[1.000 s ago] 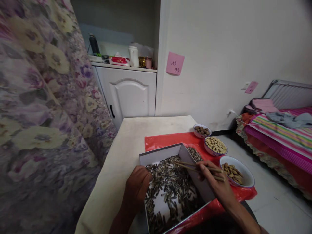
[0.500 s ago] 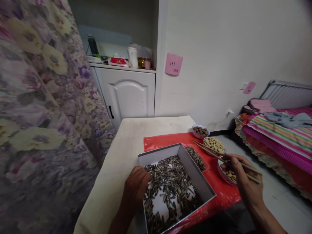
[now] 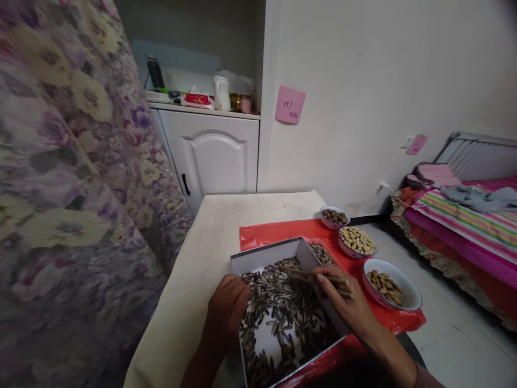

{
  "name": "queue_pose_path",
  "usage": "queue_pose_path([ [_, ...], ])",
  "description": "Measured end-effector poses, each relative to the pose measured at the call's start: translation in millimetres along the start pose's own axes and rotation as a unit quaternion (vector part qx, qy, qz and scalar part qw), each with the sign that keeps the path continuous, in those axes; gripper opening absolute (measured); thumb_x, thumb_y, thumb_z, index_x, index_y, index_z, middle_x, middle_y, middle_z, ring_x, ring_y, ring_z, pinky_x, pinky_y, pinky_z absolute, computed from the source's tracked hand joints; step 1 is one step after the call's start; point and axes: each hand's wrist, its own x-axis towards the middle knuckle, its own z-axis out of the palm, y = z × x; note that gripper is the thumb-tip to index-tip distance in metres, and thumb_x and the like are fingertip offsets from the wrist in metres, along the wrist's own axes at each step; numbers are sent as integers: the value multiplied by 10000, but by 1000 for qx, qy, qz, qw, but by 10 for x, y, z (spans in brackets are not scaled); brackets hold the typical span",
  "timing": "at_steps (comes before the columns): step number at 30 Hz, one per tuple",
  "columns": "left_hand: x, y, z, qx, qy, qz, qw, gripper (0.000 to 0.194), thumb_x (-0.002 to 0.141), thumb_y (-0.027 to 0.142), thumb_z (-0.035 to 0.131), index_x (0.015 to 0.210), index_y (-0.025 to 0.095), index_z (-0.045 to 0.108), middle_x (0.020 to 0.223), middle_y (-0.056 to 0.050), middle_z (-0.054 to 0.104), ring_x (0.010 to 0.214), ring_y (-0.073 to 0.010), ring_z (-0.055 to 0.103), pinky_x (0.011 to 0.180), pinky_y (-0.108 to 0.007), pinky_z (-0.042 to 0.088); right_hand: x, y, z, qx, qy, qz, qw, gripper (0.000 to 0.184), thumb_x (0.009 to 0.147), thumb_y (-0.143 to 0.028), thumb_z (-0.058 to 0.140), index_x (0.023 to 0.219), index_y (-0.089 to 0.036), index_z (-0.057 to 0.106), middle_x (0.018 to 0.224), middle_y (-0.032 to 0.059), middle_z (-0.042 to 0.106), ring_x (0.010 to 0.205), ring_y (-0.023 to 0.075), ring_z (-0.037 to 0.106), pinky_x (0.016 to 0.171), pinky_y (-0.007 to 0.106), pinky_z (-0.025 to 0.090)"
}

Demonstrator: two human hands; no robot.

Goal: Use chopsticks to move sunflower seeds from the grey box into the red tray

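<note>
A shallow white box (image 3: 266,258) holds a loose layer of striped sunflower seeds (image 3: 277,296), with bare white floor showing between them. My left hand (image 3: 227,306) has its fingers curled over the box's left wall. Between the fingers of my right hand (image 3: 343,299) is a pair of wooden chopsticks (image 3: 299,274), reaching over the right wall with the tips down at the seeds. Whether the tips pinch anything is too small to tell. More sunflower seeds (image 3: 322,253) lie just beyond the right wall, partly hidden.
On red plastic sheeting (image 3: 262,234) at the right stand a bowl of round brown nuts (image 3: 334,216), a bowl of pale nuts (image 3: 357,241) and a bowl of almond-like nuts (image 3: 391,284). A cream-covered table (image 3: 202,253) lies beneath. Floral curtain (image 3: 81,188) hangs left; a bed (image 3: 464,226) stands right.
My right hand has moved left with the chopsticks, from over the nut bowls to inside the box. The almond-like nuts' bowl is now uncovered. My left hand stays at the box wall.
</note>
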Motion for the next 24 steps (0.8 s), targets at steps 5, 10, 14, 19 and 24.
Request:
queue_pose_path([
  [5, -11, -9, 3, 4, -4, 7, 1000, 279, 973, 216, 400, 700, 203, 455, 701, -7, 494, 759, -169, 476, 722, -324, 391, 34, -4, -1, -7, -13, 14, 1000, 307, 929, -424, 527, 959, -171, 700, 771, 51, 686, 652, 194, 638, 597, 279, 486],
  [10, -3, -18, 16, 4, 5, 4, 1000, 280, 966, 206, 414, 687, 203, 443, 690, -4, 489, 747, -167, 476, 716, -319, 394, 32, 41, 7, -10, -6, 15, 1000, 301, 919, -434, 543, 916, -171, 688, 698, 37, 665, 635, 199, 636, 588, 280, 474],
  [14, -1, -23, 17, 3, 1, 9, 1000, 280, 969, 199, 411, 691, 202, 445, 689, -4, 486, 754, -166, 477, 721, -319, 391, 27, 78, 18, 0, 5, 25, 1000, 316, 925, -446, 538, 890, -169, 684, 654, 28, 651, 604, 190, 627, 558, 268, 460],
  [19, -1, -6, 5, 2, 4, 13, 1000, 275, 969, 198, 410, 700, 201, 464, 695, -8, 493, 758, -168, 472, 718, -321, 392, -26, 82, -101, 38, 44, 35, 998, 321, 921, -468, 552, 935, -178, 689, 638, 17, 661, 606, 186, 639, 575, 262, 485],
  [24, 11, 6, -3, -1, 2, 13, 1000, 276, 969, 190, 412, 695, 201, 443, 694, -4, 481, 751, -162, 465, 712, -317, 388, -137, -2, -415, 65, 155, 46, 985, 307, 889, -479, 601, 970, -198, 697, 749, 44, 714, 689, 200, 673, 647, 279, 542],
])
